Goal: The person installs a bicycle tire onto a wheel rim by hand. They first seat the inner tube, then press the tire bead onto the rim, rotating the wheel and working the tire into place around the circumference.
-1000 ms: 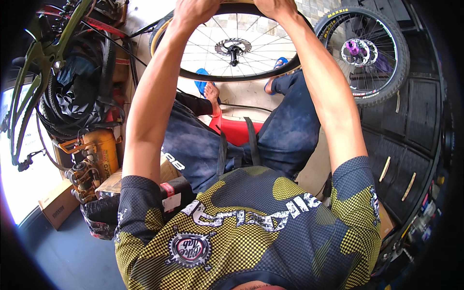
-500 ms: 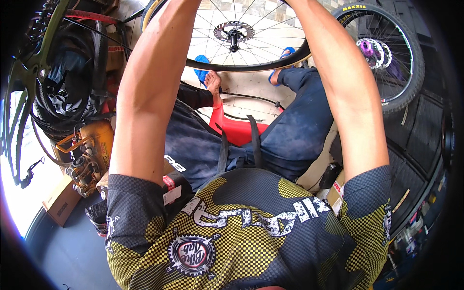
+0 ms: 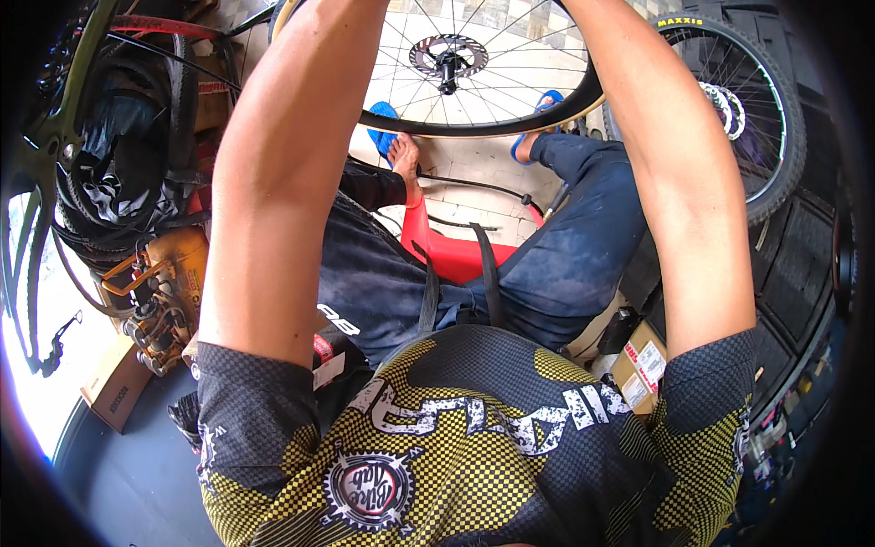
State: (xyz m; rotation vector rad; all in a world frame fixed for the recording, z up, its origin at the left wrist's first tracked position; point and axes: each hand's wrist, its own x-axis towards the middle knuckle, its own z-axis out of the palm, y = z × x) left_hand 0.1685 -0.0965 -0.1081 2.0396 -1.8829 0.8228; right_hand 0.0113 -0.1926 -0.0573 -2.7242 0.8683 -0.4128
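Both my forearms reach up past the top edge, so my left and right hands are out of view. Between the arms is a spoked bicycle wheel with a black tyre (image 3: 483, 127) that has a tan sidewall edge. At its centre are a disc brake rotor (image 3: 424, 56) and a black hub (image 3: 447, 80). The upper part of the wheel lies outside the picture, and my forearms cover parts of its sides. My feet in blue sandals (image 3: 384, 139) rest on the tiled floor beneath it.
A red object (image 3: 456, 257) and a black hose (image 3: 469, 183) lie between my legs. At right stands another wheel with a knobbly tyre (image 3: 791, 137). To the left are a dark green bike frame (image 3: 68, 118), a yellow machine (image 3: 173, 273) and a cardboard box (image 3: 118, 387).
The whole view has shifted slightly. My right forearm has moved outward to the right, and the wheel between my arms appears a little further right. My hands stay out of view.
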